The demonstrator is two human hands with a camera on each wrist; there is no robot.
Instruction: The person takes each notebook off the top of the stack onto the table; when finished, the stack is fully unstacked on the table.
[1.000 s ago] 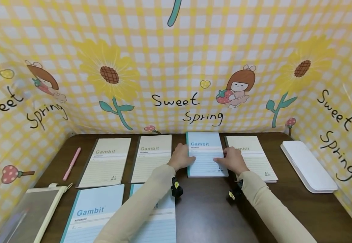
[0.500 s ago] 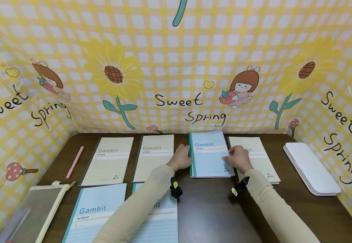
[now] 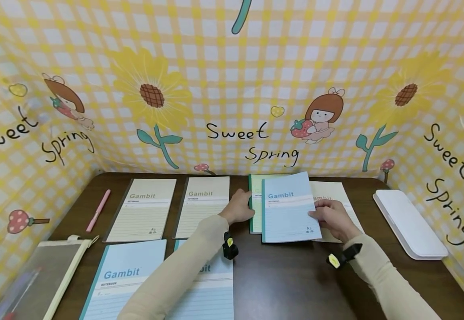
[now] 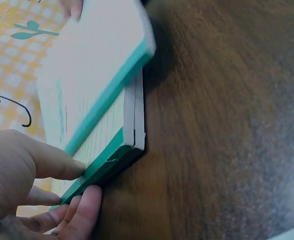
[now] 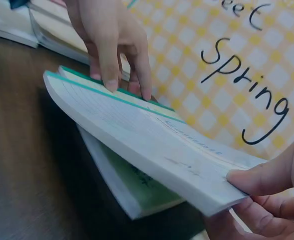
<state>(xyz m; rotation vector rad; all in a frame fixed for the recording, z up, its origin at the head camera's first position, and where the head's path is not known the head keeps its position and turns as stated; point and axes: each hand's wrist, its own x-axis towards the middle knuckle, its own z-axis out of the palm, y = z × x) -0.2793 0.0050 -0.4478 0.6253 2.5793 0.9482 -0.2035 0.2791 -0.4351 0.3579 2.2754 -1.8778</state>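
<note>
My right hand (image 3: 335,218) pinches the right edge of a blue Gambit notebook (image 3: 288,218), thumb on the cover and fingers beneath, in the right wrist view. The blue notebook is raised and slanted above a green notebook (image 3: 256,222), of which the head view shows only the left strip. My left hand (image 3: 238,208) grips the green notebook's spine, with one digit on top and others against its outer side. In the left wrist view another layer shows under the green notebook (image 4: 104,157); its cover is hidden. A cream notebook (image 3: 336,191) lies partly behind my right hand.
Two cream notebooks (image 3: 146,209) (image 3: 204,204) lie to the left. Two blue notebooks (image 3: 124,284) (image 3: 212,293) are nearer, one partly under my left sleeve. A pink pen (image 3: 98,210), a zip pouch (image 3: 44,271) and a white case (image 3: 410,224) flank them on the table (image 3: 280,275).
The blue notebook has come off the stack, moving right and tilting with my right hand, which uncovers the green one. My left hand stays by the stack's left edge.
</note>
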